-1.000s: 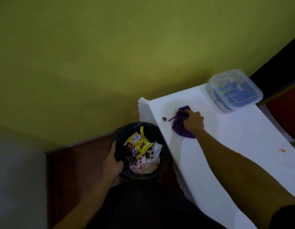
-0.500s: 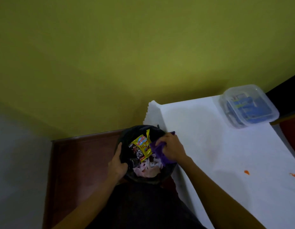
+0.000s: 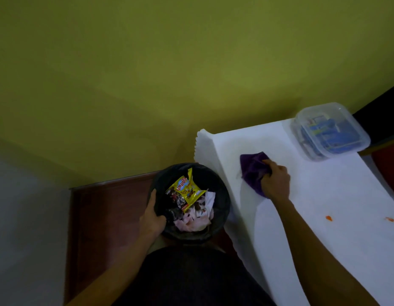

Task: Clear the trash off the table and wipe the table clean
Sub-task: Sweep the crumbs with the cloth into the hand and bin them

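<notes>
A yellow-green wall [image 3: 169, 74] fills the view from 9 o'clock round to 2 o'clock. Below it, from 3 to 5 o'clock, runs the table [image 3: 324, 250] under a white cover whose scalloped edge hangs down at the near corner. At 7 o'clock lies a strip of reddish-brown floor [image 3: 103, 217], with a pale grey surface beside it toward 8 o'clock.

A black trash bin [image 3: 220, 191] stands just off the table's edge, a little below centre toward 6 o'clock. It holds crumpled wrappers, the clearest a yellow snack packet [image 3: 188, 191] on top, with pinkish and white paper beneath. The left hand [image 3: 152, 219] is clamped on the bin's rim at the side away from the table, thumb over the edge.

At 2 o'clock, near the table's far end, sits a clear plastic container [image 3: 330, 131] with its lid on and blue items inside.

The right hand [image 3: 275, 184] is closed on a purple cloth [image 3: 251, 171], pressing it onto the table cover at about 3 o'clock, between the bin and the container and apart from both. The cloth is bunched, most of it spreading out ahead of the knuckles.

Two small orange stains [image 3: 328, 218] mark the cover at 4 o'clock, well apart from the cloth, the second nearer the right-hand edge.
</notes>
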Demonstrator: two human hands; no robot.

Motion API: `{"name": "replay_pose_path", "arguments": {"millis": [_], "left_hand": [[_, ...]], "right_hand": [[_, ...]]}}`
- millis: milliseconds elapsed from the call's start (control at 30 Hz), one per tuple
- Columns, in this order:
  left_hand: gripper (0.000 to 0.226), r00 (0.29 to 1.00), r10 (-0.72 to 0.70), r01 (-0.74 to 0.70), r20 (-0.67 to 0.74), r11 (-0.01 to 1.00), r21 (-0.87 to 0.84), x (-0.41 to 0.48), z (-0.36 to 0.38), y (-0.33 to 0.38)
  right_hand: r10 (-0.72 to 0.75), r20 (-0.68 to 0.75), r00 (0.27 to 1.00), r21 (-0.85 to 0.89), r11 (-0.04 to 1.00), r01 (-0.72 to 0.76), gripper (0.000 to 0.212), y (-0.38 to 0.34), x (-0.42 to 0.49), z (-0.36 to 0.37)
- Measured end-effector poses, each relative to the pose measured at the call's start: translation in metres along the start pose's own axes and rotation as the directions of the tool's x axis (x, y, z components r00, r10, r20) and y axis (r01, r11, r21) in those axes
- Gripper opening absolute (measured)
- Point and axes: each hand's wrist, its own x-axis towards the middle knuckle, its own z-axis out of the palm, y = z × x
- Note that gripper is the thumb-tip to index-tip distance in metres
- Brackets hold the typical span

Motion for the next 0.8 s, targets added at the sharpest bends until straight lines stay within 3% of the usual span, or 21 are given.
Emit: {"name": "replay_pose_path", "arguments": {"millis": [67, 100, 200, 300, 367, 467, 600, 700, 800], "left_hand": [[0.093, 1.0, 0.004, -0.004, -0.001, 1.0, 0.009, 0.001, 0.0, 0.0], [0.094, 1.0, 0.006, -0.006, -0.005, 1.0, 0.012, 0.001, -0.001, -0.001], [0.093, 1.0, -0.007, 0.007, -0.003, 1.0, -0.007, 0.001, -0.006, -0.004], [0.094, 1.0, -0.018, 0.017, -0.005, 0.999, -0.047, -0.002, -0.012, -0.002], [0.097, 1.0, -0.024, 0.023, -0.02, 0.999, -0.05, -0.004, -0.017, -0.001], [0.097, 0.999, -0.03, 0.027, -0.042, 0.998, -0.052, -0.005, -0.026, -0.001], [0.091, 0.997, -0.042, 0.039, -0.067, 0.998, -0.058, 0.0, -0.043, -0.01], [0.083, 0.993, -0.08, 0.073, -0.09, 0.994, -0.079, 0.005, -0.055, -0.014], [0.079, 0.993, -0.092, 0.086, -0.08, 0.994, -0.07, 0.009, -0.064, -0.015]], "right_hand": [[0.0, 0.231, 0.973, -0.189, 0.981, 0.045, 0.051, 0.001, 0.0, 0.01], [0.031, 0.268, 0.963, -0.234, 0.972, 0.034, 0.052, -0.002, -0.001, 0.012], [0.015, 0.168, 0.986, -0.246, 0.969, 0.027, 0.051, -0.025, -0.009, 0.011], [-0.171, -0.039, 0.985, -0.218, 0.963, 0.158, 0.039, -0.051, -0.03, 0.017], [-0.308, -0.044, 0.95, -0.154, 0.942, 0.298, 0.031, -0.069, -0.048, 0.031], [-0.333, 0.192, 0.923, -0.074, 0.933, 0.352, 0.034, -0.086, -0.075, 0.065], [-0.087, 0.395, 0.914, -0.207, 0.961, 0.182, 0.058, -0.084, -0.094, 0.098], [-0.016, 0.591, 0.806, -0.101, 0.99, 0.094, 0.063, -0.081, -0.098, 0.114], [-0.07, 0.646, 0.76, 0.019, 0.997, 0.076, 0.054, -0.09, -0.099, 0.118]]}}
